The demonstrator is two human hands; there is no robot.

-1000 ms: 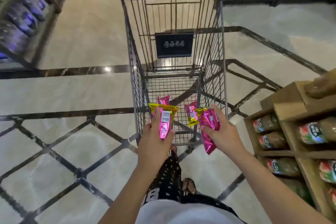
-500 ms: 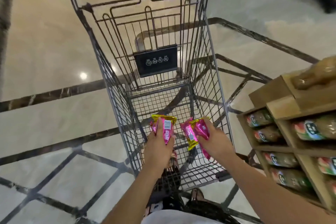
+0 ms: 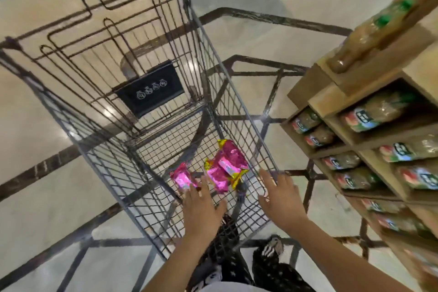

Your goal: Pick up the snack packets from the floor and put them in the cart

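Note:
Pink and yellow snack packets lie in the near part of the wire cart point(image 3: 99, 156): one small pink packet point(image 3: 181, 176) on the left, and a pile of larger packets point(image 3: 227, 165) to its right. My left hand point(image 3: 201, 208) hovers just above the near end of the basket with fingers spread, holding nothing. My right hand point(image 3: 280, 197) is beside the cart's right rim, fingers straight and empty.
A wooden display shelf point(image 3: 331, 99) stacked with bagged goods stands close on the right of the cart. A black sign plate point(image 3: 150, 90) hangs on the cart's folded child seat. Glossy tiled floor point(image 3: 35, 208) with dark inlay lines surrounds the cart.
Both hands have let go of the packets, which now lie in the cart basket. The hands have opened and drawn back toward me; the view has tilted further down over the cart.

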